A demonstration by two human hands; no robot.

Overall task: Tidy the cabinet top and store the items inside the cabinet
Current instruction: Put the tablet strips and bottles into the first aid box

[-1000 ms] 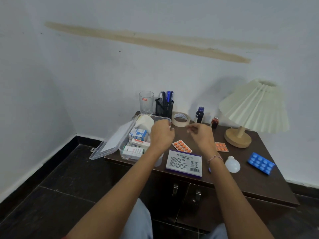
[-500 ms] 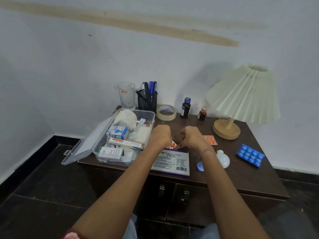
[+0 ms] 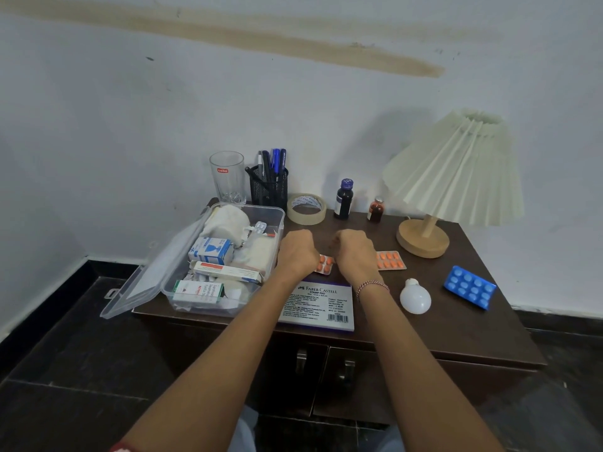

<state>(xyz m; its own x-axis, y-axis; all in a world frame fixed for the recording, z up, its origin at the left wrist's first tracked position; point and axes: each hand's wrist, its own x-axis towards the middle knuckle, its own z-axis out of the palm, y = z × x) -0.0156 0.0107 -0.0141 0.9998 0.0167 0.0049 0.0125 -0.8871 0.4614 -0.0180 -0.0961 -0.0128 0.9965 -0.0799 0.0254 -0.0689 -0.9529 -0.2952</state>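
Both hands hang knuckles-up over the middle of the cabinet top (image 3: 450, 324), fingers curled under and hidden, so I cannot tell whether either has a hold on anything. The left hand (image 3: 298, 252) overlaps the near edge of an orange blister strip (image 3: 325, 264), which lies flat on the wood between it and the right hand (image 3: 354, 252). That strip looks like the piece being collected. A thin foil card lying flush on a surface is best lifted by sliding a fingertip under one edge, or by drawing it toward the Faber-Castell stamp pad box (image 3: 318, 305) just in front and tipping it up against that raised edge. Pressing down on the tablets would be the wrong way. A second orange blister strip (image 3: 390, 260) lies just beside the right hand, so each hand could take one and both go together into the open clear plastic box (image 3: 275, 213) of medicines at the left, whose lid (image 3: 143, 282) hangs out past the cabinet's edge. Lay them flat on top so the lid will close later. Farther out wait a white light bulb (image 3: 415, 296), which may roll if nudged, and a blue blister pack (image 3: 470, 287). Along the wall stand a tape roll (image 3: 306, 208), a dark bottle (image 3: 343, 199) and a small amber bottle (image 3: 376, 209). The cabinet doors (image 3: 375, 393) below are closed.
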